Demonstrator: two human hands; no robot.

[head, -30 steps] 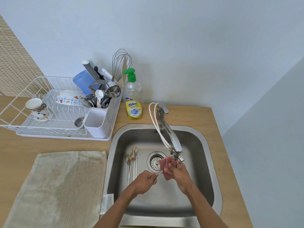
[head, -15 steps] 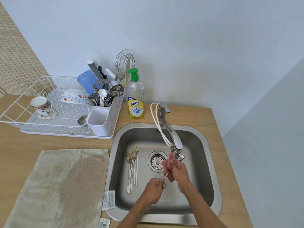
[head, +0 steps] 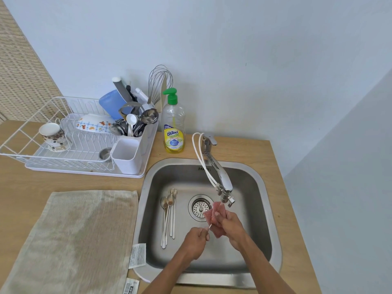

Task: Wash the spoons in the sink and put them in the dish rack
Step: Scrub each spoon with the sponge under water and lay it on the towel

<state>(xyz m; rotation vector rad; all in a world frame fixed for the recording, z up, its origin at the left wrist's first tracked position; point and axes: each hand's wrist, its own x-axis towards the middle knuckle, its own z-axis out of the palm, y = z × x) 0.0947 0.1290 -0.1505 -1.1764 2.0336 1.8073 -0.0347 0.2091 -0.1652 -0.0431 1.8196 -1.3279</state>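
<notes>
Over the steel sink (head: 263, 209), my left hand (head: 196, 240) grips the handle of a spoon (head: 209, 226). The spoon's bowl end is hidden inside a pink scrubbing net (head: 215, 216) that my right hand (head: 232, 228) grips just below the faucet (head: 218, 172). Several long-handled spoons (head: 168, 217) lie side by side on the sink floor, left of the drain (head: 199, 206). The white wire dish rack (head: 63, 145) stands on the counter at the back left, its cutlery cup (head: 135, 132) full of utensils.
A dish soap bottle (head: 173, 128) stands between rack and faucet. An empty white cup (head: 127, 159) hangs on the rack's front corner. A mug (head: 53, 135) and patterned bowl (head: 93, 124) sit in the rack. A beige towel (head: 70, 240) covers the counter left of the sink.
The view shifted, and both hands moved slightly nearer me in the sink. My left hand slid back along the spoon handle while the right kept the net wrapped on the spoon.
</notes>
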